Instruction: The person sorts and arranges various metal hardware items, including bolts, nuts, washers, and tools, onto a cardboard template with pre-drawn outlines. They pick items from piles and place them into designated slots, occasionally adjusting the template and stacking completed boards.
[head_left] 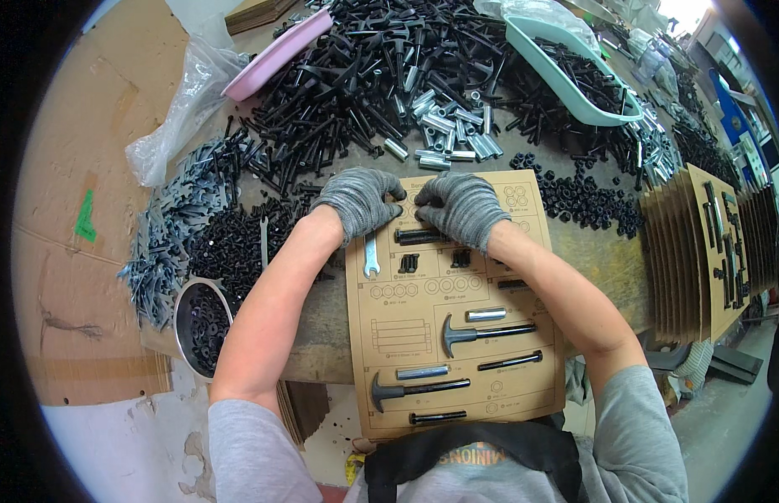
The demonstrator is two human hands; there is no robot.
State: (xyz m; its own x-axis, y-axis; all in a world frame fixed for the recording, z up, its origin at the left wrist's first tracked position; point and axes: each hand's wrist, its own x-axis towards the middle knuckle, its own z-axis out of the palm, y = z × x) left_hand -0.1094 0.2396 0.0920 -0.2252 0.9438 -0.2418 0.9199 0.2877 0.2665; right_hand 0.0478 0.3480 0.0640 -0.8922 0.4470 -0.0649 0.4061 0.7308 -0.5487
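Observation:
A printed brown cardboard sheet (389, 335) lies in front of me with hardware on it. My left hand (362, 203), in a grey knit glove with dark fingertips, rests over its top left part, fingers curled in. My right hand (466, 210), gloved alike, is beside it over the top middle, fingers bent and pressed together. Whatever the fingertips pinch, if anything, is hidden. Below the left hand is a silver open-end wrench (372, 256). Black bolts (420, 237) lie just under the right hand. Lower down are black hook-headed rods (490, 333) and silver sleeves (423, 372).
A heap of black bolts (356, 75) covers the far table, with silver sleeves (460, 134) and black nuts (586, 197) before it. A pink tray (276, 54), a mint tray (565, 71), a round metal bowl (181, 323) and grey metal pieces (167, 235) surround the sheet. Filled cards (678, 251) stand right.

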